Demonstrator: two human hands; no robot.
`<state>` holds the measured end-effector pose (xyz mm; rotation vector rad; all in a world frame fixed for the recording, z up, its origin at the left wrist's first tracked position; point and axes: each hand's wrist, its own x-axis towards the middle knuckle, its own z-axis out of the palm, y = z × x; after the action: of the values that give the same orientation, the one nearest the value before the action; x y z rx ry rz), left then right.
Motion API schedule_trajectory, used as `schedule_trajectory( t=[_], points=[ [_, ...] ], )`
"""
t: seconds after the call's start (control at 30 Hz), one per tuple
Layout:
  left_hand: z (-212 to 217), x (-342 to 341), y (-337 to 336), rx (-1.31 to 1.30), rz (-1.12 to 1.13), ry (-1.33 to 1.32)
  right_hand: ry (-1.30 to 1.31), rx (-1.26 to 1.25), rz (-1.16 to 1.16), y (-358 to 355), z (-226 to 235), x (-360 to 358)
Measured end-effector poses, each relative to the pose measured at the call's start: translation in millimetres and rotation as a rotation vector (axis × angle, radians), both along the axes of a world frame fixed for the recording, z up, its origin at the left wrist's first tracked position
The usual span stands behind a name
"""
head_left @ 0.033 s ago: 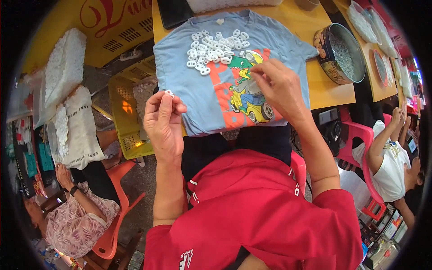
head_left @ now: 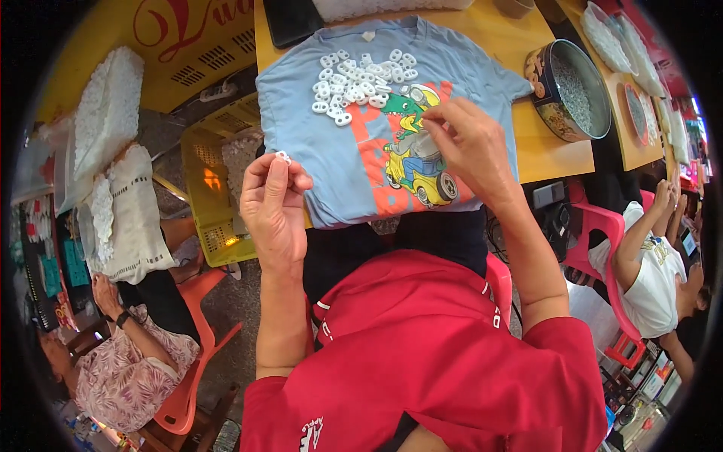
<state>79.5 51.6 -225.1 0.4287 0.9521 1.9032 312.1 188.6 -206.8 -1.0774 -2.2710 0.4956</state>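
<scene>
My left hand (head_left: 275, 200) pinches a small white two-holed plastic piece (head_left: 283, 157) between thumb and fingertips, just off the left lower edge of a folded light blue T-shirt (head_left: 294, 98). Over the shirt's cartoon print, my right hand (head_left: 474, 147) is closed in a pinch; anything between its fingertips is too small to make out. A loose pile of several matching white two-holed pieces (head_left: 354, 87) lies on the upper part of the shirt, beyond both hands. The shirt is spread across the yellow table (head_left: 546, 154) and hangs to its near edge.
A round tin (head_left: 544, 94) of small silvery parts stands right of the shirt. A dark flat tray (head_left: 290, 21) lies at the far left of the table. Below left is a yellow plastic crate (head_left: 207, 200). Seated people (head_left: 139, 361) are on both sides, with a pink chair (head_left: 602, 233) at right.
</scene>
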Motion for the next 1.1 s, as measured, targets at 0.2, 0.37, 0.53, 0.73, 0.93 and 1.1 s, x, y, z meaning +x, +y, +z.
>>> schedule_trajectory(
  t=[0.2, 0.37, 0.53, 0.73, 0.93, 1.1],
  points=[
    [2, 0, -1, 0.022, -0.079, -0.048, -0.041, 0.027, 0.088, -5, 3, -2],
    [2, 2, -1, 0.004, -0.078, -0.035, -0.021, 0.065, 0.254, -19, -6, -19],
    [3, 0, -3, 0.002, -0.073, -0.040, -0.016, 0.120, 0.265, -22, -14, -19],
    [2, 1, -5, 0.010, -0.067, -0.058, -0.054, 0.139, 0.294, -26, -6, 0],
    [1, 3, -5, -0.033, -0.099, -0.043, -0.088, 0.125, 0.334, -34, -5, 21],
    [0, 3, -4, -0.034, -0.101, -0.025, -0.112, 0.133, 0.366, -31, -4, 38]
  ],
)
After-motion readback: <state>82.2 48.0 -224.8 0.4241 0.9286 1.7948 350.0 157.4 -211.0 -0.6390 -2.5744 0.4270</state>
